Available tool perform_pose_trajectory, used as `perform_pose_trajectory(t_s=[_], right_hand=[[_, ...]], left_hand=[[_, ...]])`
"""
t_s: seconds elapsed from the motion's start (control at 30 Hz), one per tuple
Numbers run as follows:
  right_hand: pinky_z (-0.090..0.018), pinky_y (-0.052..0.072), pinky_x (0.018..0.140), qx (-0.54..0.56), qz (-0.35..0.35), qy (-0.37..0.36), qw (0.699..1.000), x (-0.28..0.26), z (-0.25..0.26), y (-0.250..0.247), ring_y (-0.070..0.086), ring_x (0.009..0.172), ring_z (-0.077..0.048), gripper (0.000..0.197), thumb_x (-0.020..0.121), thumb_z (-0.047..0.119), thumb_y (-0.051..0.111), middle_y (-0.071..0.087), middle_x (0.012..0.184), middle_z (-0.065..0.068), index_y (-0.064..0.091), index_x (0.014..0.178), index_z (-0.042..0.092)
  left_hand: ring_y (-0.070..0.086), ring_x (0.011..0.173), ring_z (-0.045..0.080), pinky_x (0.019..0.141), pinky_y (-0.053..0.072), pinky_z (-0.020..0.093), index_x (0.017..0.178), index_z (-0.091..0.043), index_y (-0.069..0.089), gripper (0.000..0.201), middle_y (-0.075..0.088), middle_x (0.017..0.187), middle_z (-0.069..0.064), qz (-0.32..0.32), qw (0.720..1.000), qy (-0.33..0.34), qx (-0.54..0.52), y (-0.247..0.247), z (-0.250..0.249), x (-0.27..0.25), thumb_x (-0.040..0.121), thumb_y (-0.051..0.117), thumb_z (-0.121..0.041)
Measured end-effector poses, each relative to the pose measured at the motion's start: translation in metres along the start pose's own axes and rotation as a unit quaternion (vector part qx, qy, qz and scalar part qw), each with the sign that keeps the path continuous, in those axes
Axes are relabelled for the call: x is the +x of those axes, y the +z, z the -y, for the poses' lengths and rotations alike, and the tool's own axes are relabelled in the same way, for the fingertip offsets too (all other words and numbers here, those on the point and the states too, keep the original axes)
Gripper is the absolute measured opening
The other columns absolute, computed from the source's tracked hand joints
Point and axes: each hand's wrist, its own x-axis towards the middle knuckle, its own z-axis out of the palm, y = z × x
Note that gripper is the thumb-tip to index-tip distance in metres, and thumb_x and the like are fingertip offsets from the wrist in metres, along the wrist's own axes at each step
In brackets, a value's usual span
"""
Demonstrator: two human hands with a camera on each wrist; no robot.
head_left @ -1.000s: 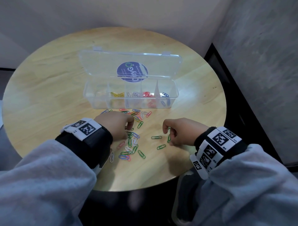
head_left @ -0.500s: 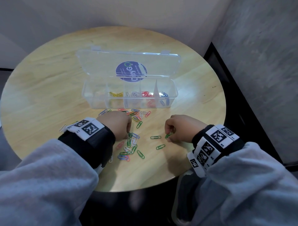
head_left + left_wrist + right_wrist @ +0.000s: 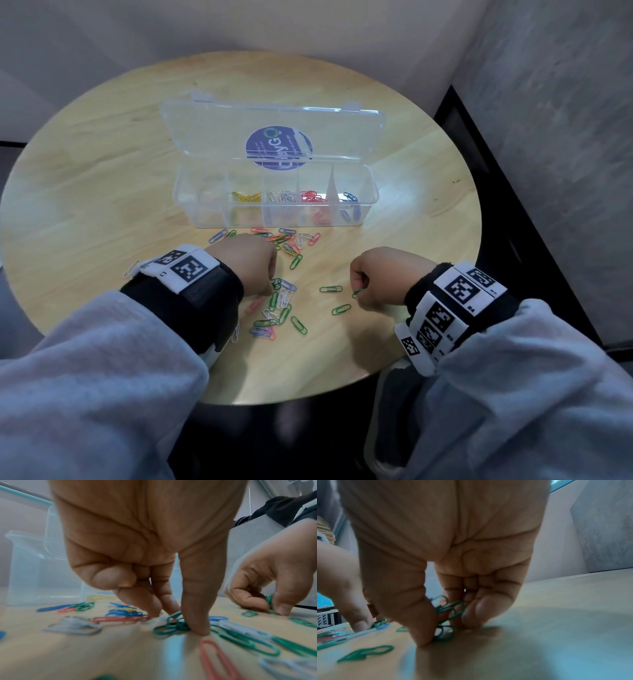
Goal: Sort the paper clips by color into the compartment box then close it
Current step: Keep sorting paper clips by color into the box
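At lower centre, the left hand [image 3: 154,555] pinches green paper clips [image 3: 171,624] on the bench [image 3: 102,205]; the right hand [image 3: 447,563] pinches green clips [image 3: 448,615] too. The compartment box [image 3: 274,202] stands open at upper centre.

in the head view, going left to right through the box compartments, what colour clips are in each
Empty end compartment → yellow clips → white clips → red clips → blue clips.

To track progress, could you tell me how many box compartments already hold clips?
4, second to fifth from the left: yellow clips, white clips, red clips, blue clips.
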Motion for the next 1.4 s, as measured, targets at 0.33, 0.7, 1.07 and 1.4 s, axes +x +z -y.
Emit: perform_pose_trajectory(t_s=[0.33,0.7,1.07,1.4], right_hand=[[-0.024,0.046,0.066,0.108,0.003,-0.013,0.994,0.002,-0.005,-0.004,0.055,0.068,-0.011,0.019,0.078,0.007,0.062,0.057,0.072,0.008,0.057,0.077,0.025],[-0.020,0.052,0.048,0.580,0.055,0.042,0.811,0.009,-0.026,-0.019,0.057,0.061,-0.022,0.026,0.089,-0.012,0.036,0.053,0.070,-0.013,0.053,0.075,0.003],[-0.023,0.035,0.056,0.124,0.009,-0.025,0.992,0.009,0.006,-0.017,0.042,0.059,-0.007,0.021,0.076,0.025,0.071,0.043,0.070,0.009,0.057,0.091,0.024],[-0.029,0.041,0.068,0.049,-0.020,-0.056,0.997,0.025,0.027,-0.008,0.047,0.073,-0.017,0.037,0.074,0.026,0.073,0.041,0.069,0.010,0.052,0.105,0.027]], left_hand=[[0.055,0.072,0.017,0.046,0.033,0.020,0.087,-0.013,0.074,0.025,0.070,0.087,0.001,0.042,0.999,-0.022,0.017,-0.004,-0.006,-0.005,0.063,0.072,-0.008],[0.049,0.065,0.012,0.056,0.037,0.023,0.064,-0.023,0.051,0.021,0.053,0.070,-0.009,-0.005,0.999,0.023,-0.049,-0.005,0.007,-0.005,0.067,0.068,-0.011],[0.053,0.039,0.007,0.046,0.054,0.018,0.072,-0.006,0.061,0.029,0.052,0.050,0.001,0.036,0.824,-0.019,-0.564,-0.030,0.035,-0.020,0.089,0.043,0.009],[0.034,0.038,0.006,0.034,0.023,0.012,0.072,-0.013,0.054,0.020,0.041,0.059,-0.001,0.061,0.814,-0.080,-0.572,-0.020,0.027,-0.016,0.090,0.048,-0.011]])
